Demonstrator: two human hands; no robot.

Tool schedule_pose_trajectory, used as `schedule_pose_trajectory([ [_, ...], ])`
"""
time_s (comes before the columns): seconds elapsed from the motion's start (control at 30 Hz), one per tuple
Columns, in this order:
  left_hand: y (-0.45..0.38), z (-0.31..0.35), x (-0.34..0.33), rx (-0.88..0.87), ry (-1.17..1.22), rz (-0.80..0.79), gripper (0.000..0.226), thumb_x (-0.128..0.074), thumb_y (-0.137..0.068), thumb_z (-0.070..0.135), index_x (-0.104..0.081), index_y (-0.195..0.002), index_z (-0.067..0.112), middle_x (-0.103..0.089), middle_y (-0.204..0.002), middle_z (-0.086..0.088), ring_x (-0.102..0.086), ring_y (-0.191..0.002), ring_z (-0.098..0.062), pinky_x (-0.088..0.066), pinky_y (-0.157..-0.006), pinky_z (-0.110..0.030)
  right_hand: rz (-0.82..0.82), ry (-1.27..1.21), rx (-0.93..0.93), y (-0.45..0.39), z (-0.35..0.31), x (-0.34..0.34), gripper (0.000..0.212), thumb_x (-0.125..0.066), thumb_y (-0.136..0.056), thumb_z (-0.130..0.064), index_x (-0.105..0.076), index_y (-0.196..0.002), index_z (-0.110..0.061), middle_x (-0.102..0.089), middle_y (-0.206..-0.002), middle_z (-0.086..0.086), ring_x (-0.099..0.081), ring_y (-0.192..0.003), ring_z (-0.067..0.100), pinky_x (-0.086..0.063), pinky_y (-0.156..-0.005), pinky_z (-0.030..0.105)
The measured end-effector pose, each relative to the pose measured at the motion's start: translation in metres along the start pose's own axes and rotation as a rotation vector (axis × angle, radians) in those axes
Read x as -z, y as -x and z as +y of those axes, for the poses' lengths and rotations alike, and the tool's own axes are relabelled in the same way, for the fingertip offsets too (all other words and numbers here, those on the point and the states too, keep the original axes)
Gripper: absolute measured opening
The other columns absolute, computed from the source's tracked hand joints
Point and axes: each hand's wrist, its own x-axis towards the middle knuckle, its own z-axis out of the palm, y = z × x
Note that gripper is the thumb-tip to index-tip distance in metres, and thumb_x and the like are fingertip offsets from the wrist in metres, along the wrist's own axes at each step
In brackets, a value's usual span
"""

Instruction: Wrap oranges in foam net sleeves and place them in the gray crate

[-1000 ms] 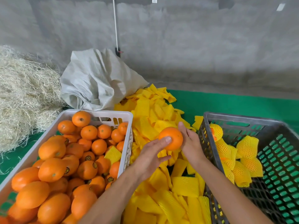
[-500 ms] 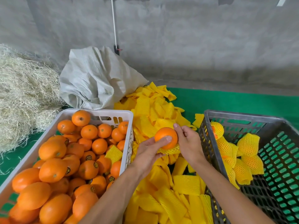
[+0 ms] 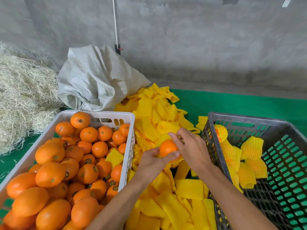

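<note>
One orange (image 3: 167, 147) right in the middle, held up over the loose pile of yellow foam net sleeves (image 3: 166, 205), between the two crates. Half into a foam net sleeve (image 3: 163, 136) already, yellow mesh showing behind the top and poking out underneath. Gripped from below by the left hand (image 3: 152, 165), thumb curled across the front of the fruit. Right hand (image 3: 191, 150) tight up against it on the other side, fingers hooked over the top edge of the mesh, pinching it. So both hands close together, clamped on the same orange-and-net bundle.

Just to the right, the gray crate (image 3: 245, 117), sitting on green matting (image 3: 232, 102). Handful of wrapped oranges (image 3: 242, 156) bunched along its left side, rest of the slotted floor showing green through the holes.

On the left, the white crate (image 3: 106, 114), heaped with bare oranges (image 3: 54, 173), lots with little dark round stickers. One stray yellow sleeve lying on top near its right wall.

Further back: crumpled whitish woven sack (image 3: 96, 80) behind the sleeve pile, big mound of dry straw (image 3: 23, 97) off to the far left, rough gray concrete wall (image 3: 182, 39) with a thin white pipe running down it.
</note>
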Motion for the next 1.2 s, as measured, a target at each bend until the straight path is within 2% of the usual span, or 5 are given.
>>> schedule_pose_trajectory([
  [0.23,-0.003,-0.003,-0.002,-0.134,0.185,-0.104,0.049,-0.07,-0.094,0.046,-0.068,-0.131,0.014,-0.073,-0.126,-0.005,-0.072,-0.111,-0.025,-0.059,-0.095,-0.04,0.097,-0.145,-0.161,-0.002,0.009,0.001,0.045,-0.045,-0.1,-0.054,-0.051,-0.085,-0.012,-0.057,-0.069,0.004,-0.056,-0.062,0.023,-0.048,-0.054,0.046],
  [0.53,-0.001,0.006,0.003,-0.199,0.224,0.19,0.057,-0.093,-0.067,0.032,-0.057,-0.105,0.009,-0.061,-0.114,-0.006,-0.076,-0.092,-0.014,-0.063,-0.061,-0.036,0.079,-0.269,-0.201,-0.003,0.014,-0.004,0.043,-0.045,-0.098,-0.058,-0.053,-0.083,-0.018,-0.057,-0.07,-0.004,-0.057,-0.064,0.011,-0.049,-0.056,0.042],
  [0.73,-0.002,0.004,0.002,-0.11,0.105,-0.079,0.097,-0.092,-0.057,0.054,-0.056,-0.142,0.026,-0.064,-0.136,0.0,-0.065,-0.122,-0.023,-0.058,-0.099,-0.041,0.054,-0.406,-0.134,-0.002,0.01,-0.001,0.039,-0.053,-0.1,-0.049,-0.054,-0.082,-0.014,-0.056,-0.068,-0.001,-0.053,-0.062,0.017,-0.043,-0.055,0.038],
  [0.87,0.0,0.008,0.003,-0.098,0.058,0.011,0.099,-0.082,-0.053,0.07,-0.058,-0.137,0.024,-0.071,-0.118,-0.003,-0.07,-0.095,-0.015,-0.058,-0.073,-0.026,0.018,-0.327,-0.064,-0.002,0.005,0.001,0.037,-0.057,-0.099,-0.045,-0.058,-0.084,-0.011,-0.054,-0.069,-0.004,-0.05,-0.063,0.018,-0.045,-0.056,0.042],
  [1.2,-0.006,0.001,-0.003,-0.124,-0.166,0.174,0.092,-0.069,-0.06,0.076,-0.042,-0.141,0.042,-0.05,-0.133,0.017,-0.054,-0.114,-0.005,-0.042,-0.072,-0.011,0.195,0.079,0.169,0.001,-0.004,0.003,0.041,-0.057,-0.102,-0.038,-0.063,-0.08,-0.004,-0.06,-0.072,0.007,-0.054,-0.052,0.025,-0.046,-0.039,0.039],
])
